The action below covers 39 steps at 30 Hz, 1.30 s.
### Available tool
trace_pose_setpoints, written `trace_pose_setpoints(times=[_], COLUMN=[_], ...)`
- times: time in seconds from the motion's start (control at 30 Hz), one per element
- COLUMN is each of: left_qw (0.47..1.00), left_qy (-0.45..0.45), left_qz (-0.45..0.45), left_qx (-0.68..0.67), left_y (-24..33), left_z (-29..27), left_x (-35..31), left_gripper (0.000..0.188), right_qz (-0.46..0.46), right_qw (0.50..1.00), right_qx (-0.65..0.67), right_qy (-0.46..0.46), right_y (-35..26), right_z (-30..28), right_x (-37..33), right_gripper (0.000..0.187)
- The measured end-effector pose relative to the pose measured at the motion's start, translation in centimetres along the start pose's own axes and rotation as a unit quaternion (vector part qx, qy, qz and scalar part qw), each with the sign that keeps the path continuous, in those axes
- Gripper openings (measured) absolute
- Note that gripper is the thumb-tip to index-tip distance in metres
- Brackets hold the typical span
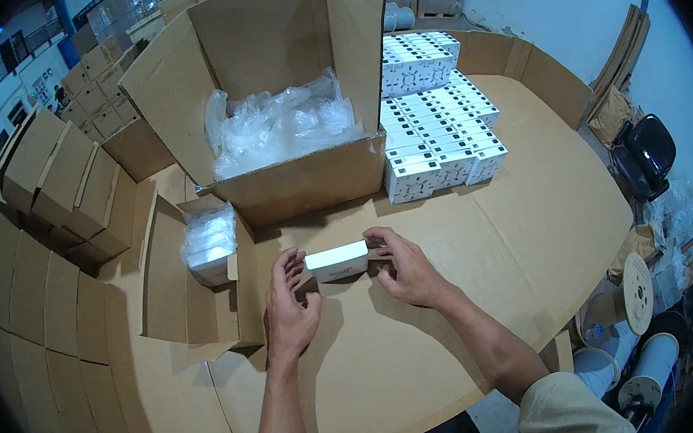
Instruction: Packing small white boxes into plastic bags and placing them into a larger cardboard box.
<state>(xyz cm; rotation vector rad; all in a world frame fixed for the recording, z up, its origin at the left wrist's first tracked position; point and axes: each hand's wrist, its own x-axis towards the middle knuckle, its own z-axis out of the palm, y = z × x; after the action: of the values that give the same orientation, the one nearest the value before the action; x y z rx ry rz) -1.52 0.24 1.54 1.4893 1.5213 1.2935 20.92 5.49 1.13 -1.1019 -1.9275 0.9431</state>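
A small white box (337,263) stands on the brown cardboard tabletop in front of me, between my two hands. By its left end is my left hand (290,308), open, with the fingers reaching up and the thumb apart. At the other end, my right hand (407,270) is also open, its fingers and thumb spread close to the box. I cannot tell whether the fingertips touch it. To the left, an open carton (166,278) holds white boxes in clear bubble wrap (208,233).
A large open carton (294,184) full of clear plastic bags (281,127) stands behind the small box. Stacked white boxes (438,130) are right of it. Brown cartons (41,301) line the left edge. A black chair (644,156) and spools (637,294) are beyond the right edge.
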Motion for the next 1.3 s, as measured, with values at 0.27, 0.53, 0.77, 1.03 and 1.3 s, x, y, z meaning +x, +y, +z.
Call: trace_pose_setpoints(times=[0.27,0.53,0.77,1.03,1.3], left_qw=[0.977,0.975,0.939,0.801,0.723], left_qy=[0.139,0.137,0.143,0.098,-0.07], left_qz=[0.134,0.157,0.244,0.276,0.084], left_qx=[0.091,0.081,0.194,0.522,0.682], left_y=[3.6,9.1,9.7,9.0,6.4], left_z=[-1.0,-0.5,-1.0,-6.2,-7.5], left_x=[0.2,7.8,18.4,31.2,38.6], left_gripper=[0.034,0.02,0.018,0.02,0.018], right_qz=[-0.061,-0.062,-0.051,-0.047,-0.029], right_qw=[0.98,0.983,0.987,0.987,0.987], right_qx=[-0.191,-0.17,-0.153,-0.151,-0.158], right_qy=[-0.002,0.01,0.003,0.007,-0.008], right_y=[1.4,1.2,0.7,0.8,1.0], right_z=[-0.4,-0.5,-0.7,-0.3,-0.8], right_x=[-0.7,-0.9,-0.9,-1.4,-1.7], right_gripper=[0.046,0.039,0.034,0.034,0.039])
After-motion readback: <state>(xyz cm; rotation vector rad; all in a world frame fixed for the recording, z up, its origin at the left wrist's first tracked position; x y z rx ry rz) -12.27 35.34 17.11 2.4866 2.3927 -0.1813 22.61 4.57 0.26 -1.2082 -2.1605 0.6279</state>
